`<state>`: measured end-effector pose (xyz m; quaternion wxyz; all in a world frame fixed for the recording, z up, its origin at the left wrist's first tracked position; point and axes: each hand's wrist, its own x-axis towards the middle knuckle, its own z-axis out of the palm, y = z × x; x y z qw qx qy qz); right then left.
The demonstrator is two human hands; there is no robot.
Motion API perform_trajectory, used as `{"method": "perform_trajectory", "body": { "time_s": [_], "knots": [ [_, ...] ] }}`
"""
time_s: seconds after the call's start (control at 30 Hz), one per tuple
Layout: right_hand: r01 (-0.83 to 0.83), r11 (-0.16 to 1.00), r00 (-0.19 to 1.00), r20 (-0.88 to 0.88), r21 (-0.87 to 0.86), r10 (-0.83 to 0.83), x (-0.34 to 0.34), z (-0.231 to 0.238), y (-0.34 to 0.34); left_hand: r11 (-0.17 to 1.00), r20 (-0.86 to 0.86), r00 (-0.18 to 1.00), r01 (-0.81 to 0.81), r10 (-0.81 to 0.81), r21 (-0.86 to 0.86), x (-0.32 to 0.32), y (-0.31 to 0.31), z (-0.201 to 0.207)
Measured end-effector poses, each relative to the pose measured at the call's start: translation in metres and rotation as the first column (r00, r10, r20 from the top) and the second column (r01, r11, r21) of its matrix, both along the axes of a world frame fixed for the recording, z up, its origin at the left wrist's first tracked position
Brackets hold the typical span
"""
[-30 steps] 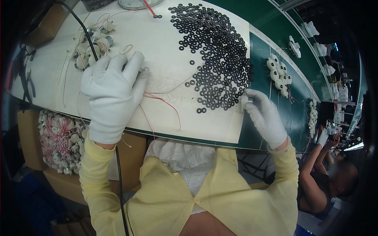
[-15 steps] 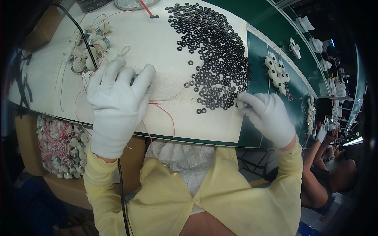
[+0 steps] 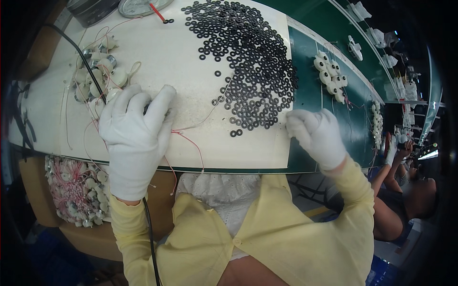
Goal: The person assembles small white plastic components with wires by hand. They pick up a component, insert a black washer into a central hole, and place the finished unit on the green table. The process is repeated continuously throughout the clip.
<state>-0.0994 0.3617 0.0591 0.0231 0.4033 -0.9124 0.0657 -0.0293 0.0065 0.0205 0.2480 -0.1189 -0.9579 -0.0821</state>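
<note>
My left hand (image 3: 133,133), in a white glove, lies curled over the white table top (image 3: 214,155). A dark part shows between its fingers, mostly hidden by the glove, and thin red and white wires (image 3: 193,142) trail out beside it. My right hand (image 3: 317,136), gloved too, is closed in a pinch over the right edge of the white surface; what its fingertips hold, if anything, is hidden. Just left of it spreads a large scatter of small black rings (image 3: 253,62). Beyond my left hand sits a heap of whitish round wired parts (image 3: 102,71).
A black cable (image 3: 78,45) runs past the heap and under my left arm. A cardboard box (image 3: 162,200) by the near edge holds more wired parts (image 3: 76,190). Similar white parts (image 3: 329,76) stand on the green surface at right. A person (image 3: 396,205) works farther right.
My right hand has drawn slightly right, away from the edge of the black rings. My left hand keeps its curled grip. The whole view has shifted a little.
</note>
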Motion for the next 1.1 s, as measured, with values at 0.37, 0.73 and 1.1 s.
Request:
{"method": "perform_trajectory", "body": {
  "time_s": [0.37, 0.73, 1.1],
  "knots": [
    [0.566, 0.82, 0.818, -0.066, -0.087, -0.571, 0.004, -0.007, 0.064, 1.0, -0.012, 1.0, -0.017, 0.017, -0.009, 0.004, 0.0, -0.003],
    [0.332, 0.943, 0.932, -0.156, -0.002, -0.328, 0.004, 0.019, 0.028, 0.997, -0.029, 0.999, -0.03, 0.032, 0.077, 0.002, 0.001, -0.004],
    [0.647, 0.762, 0.758, -0.105, 0.002, -0.644, -0.07, 0.034, 0.137, 0.997, -0.019, 1.0, -0.012, 0.013, 0.072, 0.002, 0.002, -0.002]
  ]
}}
